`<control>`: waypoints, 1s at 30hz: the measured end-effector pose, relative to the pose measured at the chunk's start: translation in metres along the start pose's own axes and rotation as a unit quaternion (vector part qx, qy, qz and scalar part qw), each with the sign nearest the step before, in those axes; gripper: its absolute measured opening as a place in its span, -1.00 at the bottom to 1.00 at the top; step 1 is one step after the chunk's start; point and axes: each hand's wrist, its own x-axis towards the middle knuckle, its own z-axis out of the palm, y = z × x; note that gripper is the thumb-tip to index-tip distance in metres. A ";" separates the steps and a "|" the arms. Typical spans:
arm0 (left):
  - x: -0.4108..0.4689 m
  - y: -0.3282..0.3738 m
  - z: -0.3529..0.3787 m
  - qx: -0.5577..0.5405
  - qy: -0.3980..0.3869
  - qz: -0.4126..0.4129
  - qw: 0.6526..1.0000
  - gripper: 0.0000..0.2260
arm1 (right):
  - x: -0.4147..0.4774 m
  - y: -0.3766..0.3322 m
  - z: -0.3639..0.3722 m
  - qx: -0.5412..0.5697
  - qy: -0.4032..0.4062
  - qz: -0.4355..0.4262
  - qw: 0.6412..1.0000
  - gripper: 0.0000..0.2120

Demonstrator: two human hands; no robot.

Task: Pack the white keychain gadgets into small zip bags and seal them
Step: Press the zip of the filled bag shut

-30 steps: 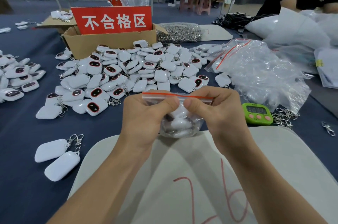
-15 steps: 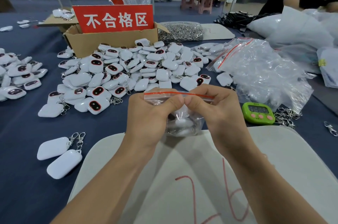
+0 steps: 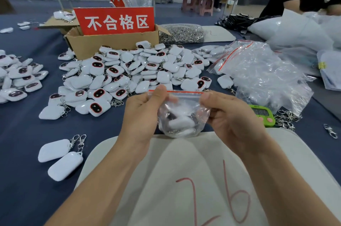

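Note:
A small clear zip bag (image 3: 181,115) with a red strip along its top holds white keychain gadgets. My left hand (image 3: 145,113) pinches the left end of the strip and my right hand (image 3: 228,115) pinches the right end, above a white board (image 3: 184,179) marked in red. A big pile of white keychain gadgets (image 3: 132,72) lies behind the bag on the dark blue table. Two more gadgets (image 3: 59,157) with clips lie at the lower left.
A cardboard box (image 3: 110,41) with a red sign stands behind the pile. A heap of empty zip bags (image 3: 262,74) lies to the right, a green timer (image 3: 262,115) below it, loose clips (image 3: 287,118) beside. Another gadget pile (image 3: 18,78) sits far left. A person in black is at the top right.
My thumbs were together at the middle of the strip; they have slid apart to its two ends. The bag sits slightly higher in view.

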 end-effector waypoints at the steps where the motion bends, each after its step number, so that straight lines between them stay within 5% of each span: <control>1: 0.000 -0.001 -0.001 0.007 -0.006 -0.004 1.000 -0.53 | 0.001 -0.001 -0.003 0.010 0.000 0.019 1.000 -0.66; 4: 0.000 -0.003 -0.001 0.021 -0.006 0.013 1.000 -0.44 | 0.002 -0.003 -0.003 0.030 0.011 0.013 0.999 -0.90; 6: 0.000 -0.004 -0.001 0.016 -0.006 0.023 1.000 -0.43 | 0.002 -0.001 -0.001 0.024 0.013 -0.011 1.000 -0.86; 11: 0.008 -0.011 -0.006 -0.043 0.072 -0.082 0.993 -0.52 | 0.002 0.011 0.014 -0.174 0.158 -0.170 0.957 -0.84; 16: 0.015 -0.014 -0.009 -0.289 0.089 -0.145 0.942 -0.67 | -0.002 0.024 0.028 -0.275 -0.055 -0.032 0.959 -0.41; 18: 0.017 -0.012 -0.010 -0.334 0.030 -0.139 0.932 -0.57 | 0.001 0.031 0.029 -0.241 -0.016 -0.031 0.970 -0.55; 20: 0.019 -0.013 -0.014 -0.253 -0.015 -0.110 0.961 -0.48 | 0.003 0.028 0.028 -0.124 0.027 -0.022 0.992 -0.71; 22: 0.018 -0.013 -0.017 -0.132 -0.056 -0.080 0.986 -0.59 | 0.004 0.021 0.021 0.019 0.024 0.009 0.999 -0.69; 24: 0.011 -0.012 -0.014 -0.126 -0.150 -0.097 0.976 -0.70 | 0.005 0.017 0.017 0.092 0.016 0.051 0.994 -0.65; 27: 0.006 -0.018 -0.004 -0.097 -0.215 -0.120 0.964 -0.74 | 0.007 0.026 0.021 -0.122 0.086 0.055 0.987 -0.67; 30: 0.004 -0.025 0.009 -0.060 -0.069 -0.077 0.993 -0.74 | 0.007 0.031 0.027 -0.283 0.208 -0.067 0.934 -0.77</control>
